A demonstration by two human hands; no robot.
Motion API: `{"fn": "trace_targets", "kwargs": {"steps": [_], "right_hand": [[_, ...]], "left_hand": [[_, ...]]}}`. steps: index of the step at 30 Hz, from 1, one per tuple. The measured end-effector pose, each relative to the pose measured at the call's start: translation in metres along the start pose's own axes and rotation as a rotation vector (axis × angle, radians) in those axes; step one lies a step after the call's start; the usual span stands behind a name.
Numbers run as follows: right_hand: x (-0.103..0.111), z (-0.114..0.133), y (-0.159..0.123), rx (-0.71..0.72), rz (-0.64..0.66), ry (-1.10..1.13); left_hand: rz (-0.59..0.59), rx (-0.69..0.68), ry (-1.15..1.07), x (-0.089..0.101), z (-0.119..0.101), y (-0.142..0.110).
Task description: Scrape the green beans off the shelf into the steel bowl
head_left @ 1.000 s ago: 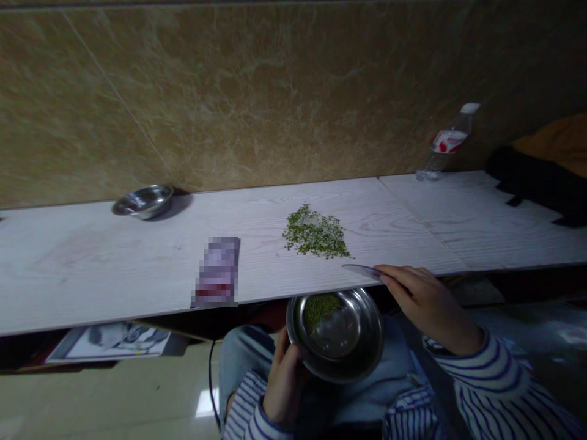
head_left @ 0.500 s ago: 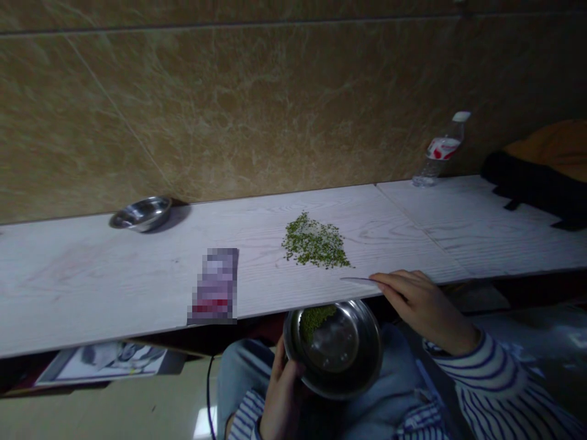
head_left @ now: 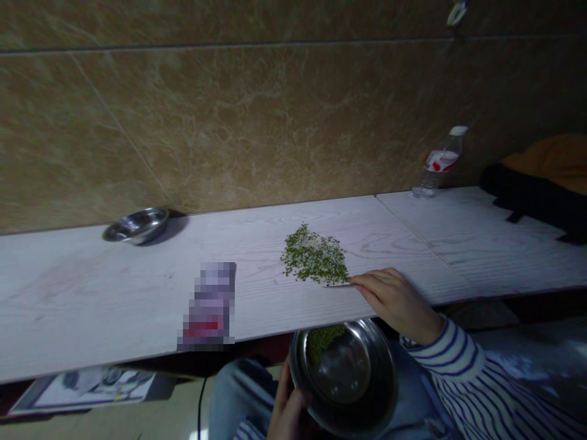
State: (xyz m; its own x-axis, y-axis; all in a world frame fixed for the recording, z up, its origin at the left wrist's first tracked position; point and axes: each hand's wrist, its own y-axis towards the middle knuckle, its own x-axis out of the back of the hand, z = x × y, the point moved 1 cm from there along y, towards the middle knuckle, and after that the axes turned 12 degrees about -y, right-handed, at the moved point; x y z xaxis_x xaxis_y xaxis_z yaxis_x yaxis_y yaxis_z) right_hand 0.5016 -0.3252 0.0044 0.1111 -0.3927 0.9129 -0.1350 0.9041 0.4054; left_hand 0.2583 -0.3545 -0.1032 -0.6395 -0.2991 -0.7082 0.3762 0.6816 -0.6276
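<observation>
A pile of small green beans mixed with some white grains lies on the pale wooden table. My right hand rests on the table just right of the pile, fingers closed on a thin flat card whose edge touches the pile's near side. Below the table's front edge my left hand grips the rim of a steel bowl with some green beans at its far-left side.
A second steel bowl stands at the back left by the tiled wall. A blurred packet lies near the front edge. A plastic water bottle and a dark bag are at the far right. A printed sheet lies under the table.
My right hand has moved forward and left with the card, from the table's edge up to the near side of the bean pile. The view has tilted down a little.
</observation>
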Motion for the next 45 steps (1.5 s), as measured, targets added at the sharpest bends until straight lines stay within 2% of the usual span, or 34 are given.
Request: {"fn": "trace_targets", "kwargs": {"steps": [7,14,18,25,33,37,41,45], "right_hand": [[-0.008,-0.004,0.027,0.034,0.014,-0.078],[-0.011,-0.007,0.050,-0.001,0.076,-0.105],[-0.011,-0.009,0.056,-0.001,0.067,-0.095],[-0.008,-0.024,0.053,-0.055,-0.042,-0.079],[-0.010,-0.040,0.051,-0.176,0.005,-0.170],[-0.010,-0.035,0.045,-0.168,0.051,-0.146],[-0.008,-0.029,0.035,-0.135,0.050,-0.102],[-0.005,-0.036,0.031,-0.148,0.036,-0.151]], "left_hand": [[-0.031,0.013,-0.067,-0.009,0.003,0.005],[-0.073,0.031,-0.083,-0.009,0.006,0.010],[-0.045,0.022,-0.042,-0.009,0.007,0.012],[-0.063,-0.099,0.057,-0.011,0.003,0.009],[-0.077,-0.068,0.042,-0.017,0.003,0.005],[-0.050,-0.042,0.139,-0.019,0.003,0.003],[-0.075,-0.029,0.104,-0.020,0.004,0.002],[-0.077,0.010,0.096,-0.022,0.005,0.000]]}}
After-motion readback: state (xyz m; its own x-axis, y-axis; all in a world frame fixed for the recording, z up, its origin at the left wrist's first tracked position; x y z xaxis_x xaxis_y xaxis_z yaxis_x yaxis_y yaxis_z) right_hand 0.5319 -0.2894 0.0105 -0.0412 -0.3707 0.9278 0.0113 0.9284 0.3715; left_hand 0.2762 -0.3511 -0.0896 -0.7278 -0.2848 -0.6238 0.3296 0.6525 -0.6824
